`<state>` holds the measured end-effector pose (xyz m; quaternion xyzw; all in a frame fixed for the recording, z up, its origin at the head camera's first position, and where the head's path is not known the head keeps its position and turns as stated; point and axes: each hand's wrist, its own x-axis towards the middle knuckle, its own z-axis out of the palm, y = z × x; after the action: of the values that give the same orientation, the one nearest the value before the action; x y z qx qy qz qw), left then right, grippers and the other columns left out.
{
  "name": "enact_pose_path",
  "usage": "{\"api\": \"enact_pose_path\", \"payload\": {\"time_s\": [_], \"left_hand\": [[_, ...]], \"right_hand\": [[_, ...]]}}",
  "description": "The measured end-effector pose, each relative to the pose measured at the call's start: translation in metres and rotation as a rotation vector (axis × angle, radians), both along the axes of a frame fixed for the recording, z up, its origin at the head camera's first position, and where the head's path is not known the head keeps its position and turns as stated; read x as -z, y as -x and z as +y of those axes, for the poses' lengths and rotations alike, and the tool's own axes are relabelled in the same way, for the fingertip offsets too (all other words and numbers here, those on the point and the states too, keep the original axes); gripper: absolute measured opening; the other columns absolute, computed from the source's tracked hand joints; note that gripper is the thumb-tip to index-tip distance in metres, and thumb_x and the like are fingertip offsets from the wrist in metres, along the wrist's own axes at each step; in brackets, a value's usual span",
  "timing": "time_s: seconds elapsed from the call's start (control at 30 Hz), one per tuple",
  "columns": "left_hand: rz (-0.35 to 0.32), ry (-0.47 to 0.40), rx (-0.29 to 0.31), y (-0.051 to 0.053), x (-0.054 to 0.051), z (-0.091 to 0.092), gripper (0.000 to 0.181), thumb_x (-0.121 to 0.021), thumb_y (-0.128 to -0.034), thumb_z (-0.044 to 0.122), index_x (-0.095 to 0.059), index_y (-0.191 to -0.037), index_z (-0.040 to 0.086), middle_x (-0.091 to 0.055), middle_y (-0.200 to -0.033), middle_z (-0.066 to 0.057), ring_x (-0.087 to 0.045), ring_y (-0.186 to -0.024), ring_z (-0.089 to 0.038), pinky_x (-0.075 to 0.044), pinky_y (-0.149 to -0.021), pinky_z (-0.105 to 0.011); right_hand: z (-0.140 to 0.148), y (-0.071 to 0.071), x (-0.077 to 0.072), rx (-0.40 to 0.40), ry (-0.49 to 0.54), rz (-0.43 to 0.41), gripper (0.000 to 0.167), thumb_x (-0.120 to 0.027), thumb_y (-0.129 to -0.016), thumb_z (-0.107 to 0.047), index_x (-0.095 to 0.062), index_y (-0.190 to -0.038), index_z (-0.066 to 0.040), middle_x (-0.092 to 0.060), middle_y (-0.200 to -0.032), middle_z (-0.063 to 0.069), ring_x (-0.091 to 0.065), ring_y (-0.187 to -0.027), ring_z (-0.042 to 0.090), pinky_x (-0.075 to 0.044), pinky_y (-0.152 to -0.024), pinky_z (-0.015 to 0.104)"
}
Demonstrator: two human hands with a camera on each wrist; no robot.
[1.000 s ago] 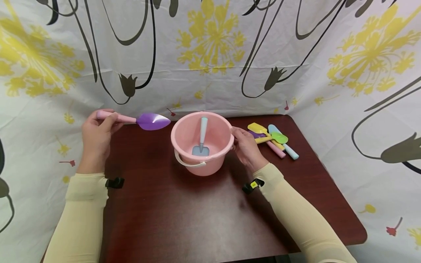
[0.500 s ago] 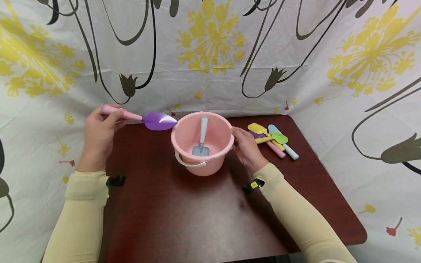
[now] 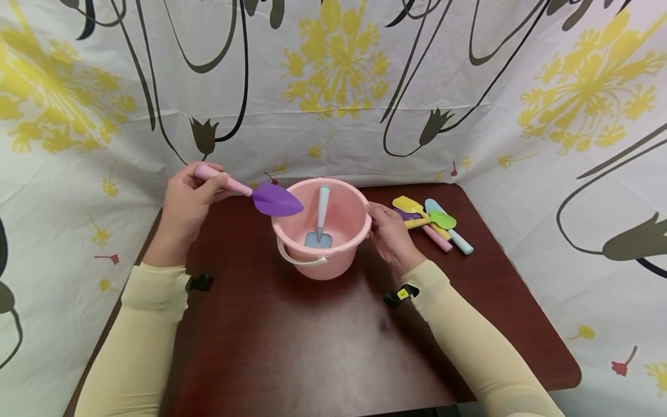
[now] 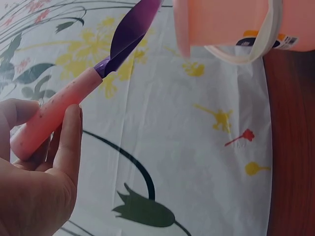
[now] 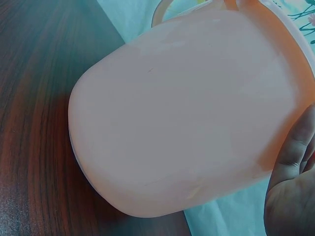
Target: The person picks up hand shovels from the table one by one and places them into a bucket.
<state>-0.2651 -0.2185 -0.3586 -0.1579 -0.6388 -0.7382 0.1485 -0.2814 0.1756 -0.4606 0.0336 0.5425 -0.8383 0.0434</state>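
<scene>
In the head view, my left hand [image 3: 187, 205] grips the pink handle of a toy trowel [image 3: 277, 200] with a purple blade. The trowel slants down to the right, and its tip overlaps the left rim of a pink bucket [image 3: 323, 269]. The left wrist view shows the thumb and fingers around the handle [image 4: 56, 110], with the bucket [image 4: 221, 22] ahead. My right hand [image 3: 392, 234] holds the bucket's right rim; the bucket wall [image 5: 187, 108] fills much of the right wrist view. Upright inside leans a small shovel [image 3: 322, 209] with a pale handle and grey-blue blade.
Right of the bucket, several toy shovels and scoops lie crossed in a pile, among them a yellow shovel [image 3: 407, 204], a green scoop [image 3: 443, 219] and a light blue tool [image 3: 461, 240]. The dark table [image 3: 281, 347] meets a patterned cloth [image 3: 250, 139] behind.
My left hand has moved right with the trowel, from beside the bucket to its left rim, and the blade has tipped downward. The right hand and bucket stay in place.
</scene>
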Motion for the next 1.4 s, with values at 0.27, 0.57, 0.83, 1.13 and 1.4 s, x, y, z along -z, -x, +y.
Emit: {"api": "enact_pose_path", "payload": {"time_s": [0.27, 0.57, 0.83, 1.13, 1.4], "left_hand": [[-0.038, 0.139, 0.027, 0.008, 0.005, 0.027, 0.014, -0.077, -0.1033, 0.005, -0.070, -0.109, -0.006, -0.079, -0.104, -0.015, -0.078, -0.100, -0.017, -0.065, -0.089, -0.031], [-0.076, 0.278, 0.079, 0.014, 0.014, 0.060, 0.017, -0.074, -0.1043, 0.007, -0.068, -0.112, -0.007, -0.081, -0.104, -0.018, -0.081, -0.095, -0.020, -0.065, -0.088, -0.033], [-0.072, 0.468, 0.072, 0.019, 0.018, 0.077, 0.014, -0.076, -0.1043, 0.013, -0.073, -0.108, 0.000, -0.075, -0.111, -0.014, -0.076, -0.095, -0.021, -0.065, -0.084, -0.030], [-0.179, 0.539, 0.182, 0.028, 0.020, 0.093, 0.020, -0.078, -0.1053, 0.022, -0.073, -0.114, 0.004, -0.074, -0.113, -0.015, -0.076, -0.106, -0.027, -0.065, -0.092, -0.038], [-0.200, 0.597, 0.210, 0.033, 0.023, 0.110, 0.024, -0.073, -0.1094, 0.026, -0.068, -0.103, 0.003, -0.078, -0.097, -0.016, -0.078, -0.098, -0.028, -0.066, -0.089, -0.039]], "right_hand": [[0.000, -0.001, 0.000, -0.006, 0.005, 0.005, 0.028, -0.062, -0.113, -0.017, -0.069, -0.134, 0.001, -0.063, -0.091, 0.004, -0.058, -0.071, 0.015, -0.052, -0.060, 0.024], [-0.001, 0.000, 0.000, 0.003, 0.005, 0.017, 0.027, -0.062, -0.114, -0.016, -0.068, -0.133, 0.002, -0.064, -0.093, 0.006, -0.058, -0.069, 0.014, -0.051, -0.059, 0.024], [-0.001, -0.001, -0.001, -0.007, -0.004, 0.003, 0.028, -0.062, -0.113, -0.016, -0.069, -0.134, 0.001, -0.063, -0.092, 0.006, -0.058, -0.071, 0.015, -0.052, -0.061, 0.024], [0.002, 0.000, 0.001, -0.020, -0.007, -0.003, 0.034, -0.065, -0.113, -0.021, -0.068, -0.138, 0.002, -0.064, -0.090, 0.004, -0.058, -0.072, 0.015, -0.052, -0.062, 0.024], [0.002, 0.000, 0.001, -0.018, -0.011, -0.016, 0.033, -0.065, -0.113, -0.022, -0.069, -0.137, 0.000, -0.064, -0.090, 0.004, -0.058, -0.073, 0.014, -0.052, -0.062, 0.024]]}}
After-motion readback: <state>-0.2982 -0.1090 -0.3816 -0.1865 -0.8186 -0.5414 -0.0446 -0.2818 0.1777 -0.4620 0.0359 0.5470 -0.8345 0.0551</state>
